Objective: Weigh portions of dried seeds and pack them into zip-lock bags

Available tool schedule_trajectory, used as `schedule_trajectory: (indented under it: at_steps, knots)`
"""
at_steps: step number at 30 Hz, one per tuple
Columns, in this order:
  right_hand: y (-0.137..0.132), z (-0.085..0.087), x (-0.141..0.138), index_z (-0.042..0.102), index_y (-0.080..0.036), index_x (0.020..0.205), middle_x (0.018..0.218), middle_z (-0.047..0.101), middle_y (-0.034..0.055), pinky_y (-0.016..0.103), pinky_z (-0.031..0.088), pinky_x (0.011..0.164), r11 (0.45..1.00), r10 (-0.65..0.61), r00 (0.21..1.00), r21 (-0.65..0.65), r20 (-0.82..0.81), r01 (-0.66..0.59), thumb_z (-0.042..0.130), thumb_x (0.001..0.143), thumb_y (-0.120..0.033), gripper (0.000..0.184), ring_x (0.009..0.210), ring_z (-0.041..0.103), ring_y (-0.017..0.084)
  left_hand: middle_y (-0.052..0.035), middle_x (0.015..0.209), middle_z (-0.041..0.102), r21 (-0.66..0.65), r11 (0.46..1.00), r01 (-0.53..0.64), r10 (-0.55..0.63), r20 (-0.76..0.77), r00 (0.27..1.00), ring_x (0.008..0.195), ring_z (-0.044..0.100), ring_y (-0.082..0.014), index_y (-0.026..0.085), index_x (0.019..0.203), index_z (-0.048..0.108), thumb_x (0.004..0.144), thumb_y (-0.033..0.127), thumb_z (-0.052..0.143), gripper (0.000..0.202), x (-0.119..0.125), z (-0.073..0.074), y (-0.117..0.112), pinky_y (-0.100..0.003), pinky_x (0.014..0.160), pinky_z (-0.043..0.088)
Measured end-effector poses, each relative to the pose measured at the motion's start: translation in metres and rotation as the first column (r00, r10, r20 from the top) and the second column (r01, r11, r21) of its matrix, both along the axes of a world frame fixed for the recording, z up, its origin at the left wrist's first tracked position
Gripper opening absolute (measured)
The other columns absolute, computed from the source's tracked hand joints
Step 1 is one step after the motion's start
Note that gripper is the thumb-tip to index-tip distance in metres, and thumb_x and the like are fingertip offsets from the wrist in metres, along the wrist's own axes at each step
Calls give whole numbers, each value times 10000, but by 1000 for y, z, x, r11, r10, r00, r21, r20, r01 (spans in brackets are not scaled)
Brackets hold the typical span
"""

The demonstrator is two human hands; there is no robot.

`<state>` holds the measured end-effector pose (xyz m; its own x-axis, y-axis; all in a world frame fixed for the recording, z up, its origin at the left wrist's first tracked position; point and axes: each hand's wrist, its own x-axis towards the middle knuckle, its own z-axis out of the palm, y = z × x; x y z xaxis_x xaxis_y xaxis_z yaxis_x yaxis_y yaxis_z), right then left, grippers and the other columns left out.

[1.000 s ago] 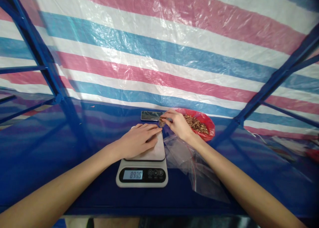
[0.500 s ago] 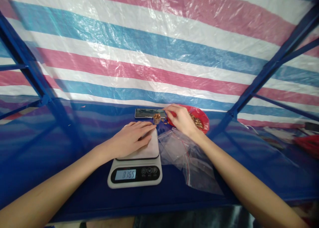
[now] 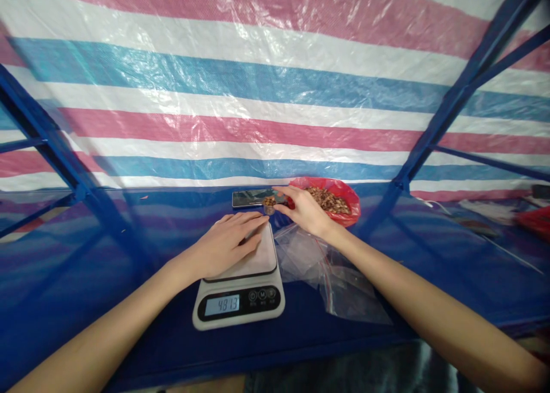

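Observation:
My left hand lies flat on the pale platform of a digital kitchen scale, fingers together and holding nothing. The scale's display reads about 481. My right hand is at the far side of the table, its fingertips right next to a small cup of brown nuts. A red plastic bag holding a heap of brown nuts lies just beyond that hand. I cannot tell whether the fingers grip the cup.
A smartphone lies behind the scale, next to the small cup. A clear zip-top bag with red seal lines lies right of the scale. Blue metal frame bars and a striped tarp stand behind the blue table surface.
The view has tilted and shifted slightly. My right hand has moved left, closer to the small cup. The scale's display has dropped from about 890 to about 481.

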<state>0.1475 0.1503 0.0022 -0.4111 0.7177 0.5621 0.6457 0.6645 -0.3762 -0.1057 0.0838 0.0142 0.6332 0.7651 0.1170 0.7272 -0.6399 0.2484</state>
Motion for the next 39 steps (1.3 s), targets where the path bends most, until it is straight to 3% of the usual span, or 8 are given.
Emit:
schedule_trajectory:
  at_steps: [3,6,9,13,17,22,30,39]
  knots:
    - [5,-10,-6,575,-154,1473,1293,713,165,468,533,1022,1000,14,999,-24,-33,-15,784,901,-292,625,1141,693,296,-14,1660,422,4,1000,8,-8,0,1000,1512,410,-259,328,1579,417,1093,481,321,519,-1,-1,0,-521,1236,311]
    - [10,-16,-8,551,-179,1491,1210,734,130,446,554,967,997,32,995,-61,-93,-38,820,867,-276,686,1027,711,269,-17,1644,447,-1,1000,20,-20,36,999,1502,424,-267,329,1567,437,1086,485,344,514,-1,-3,1,-522,1232,323]
    - [13,-20,-9,501,-191,1525,1142,744,97,422,565,924,987,88,986,-118,-142,-106,835,854,-275,754,943,715,246,-34,1601,506,-14,999,40,-36,212,977,1469,467,-257,304,1531,490,1079,500,366,508,-2,-5,4,-471,1230,344]
    - [15,-28,-11,434,-194,1565,1125,741,87,420,567,927,978,85,976,-171,-202,-120,859,820,-248,859,965,714,254,-72,1391,679,-18,997,-74,70,585,808,1309,607,-241,211,1366,638,1066,464,395,462,-8,-4,13,-379,1162,422]
    - [19,-34,-15,378,-197,1595,1114,738,89,423,563,936,977,56,967,-185,-247,-104,859,808,-228,922,973,707,256,-60,1084,755,46,961,-274,161,710,686,1099,675,-234,173,1198,706,1035,372,404,397,-20,1,24,-352,1040,478]
    - [21,-34,-17,424,-161,1556,1055,724,76,394,559,916,976,57,958,-188,-281,-114,836,810,-179,853,948,700,240,-31,920,723,118,920,-375,202,678,707,923,672,-212,185,1131,708,1013,346,390,376,-30,4,27,-320,910,486]
    - [19,-29,-21,431,-177,1538,1007,718,61,405,559,877,979,49,973,-180,-226,-91,793,850,-194,778,883,692,234,-17,886,714,149,916,-372,216,599,771,890,676,-210,200,1154,700,1017,368,365,399,-28,8,24,-316,879,480]
    - [14,-28,-17,392,-199,1534,991,750,56,393,572,856,967,88,976,-220,-198,-132,744,894,-188,731,908,734,237,-23,838,729,111,920,-377,263,539,800,800,669,-215,194,1028,749,947,366,429,372,-31,6,28,-310,800,497]
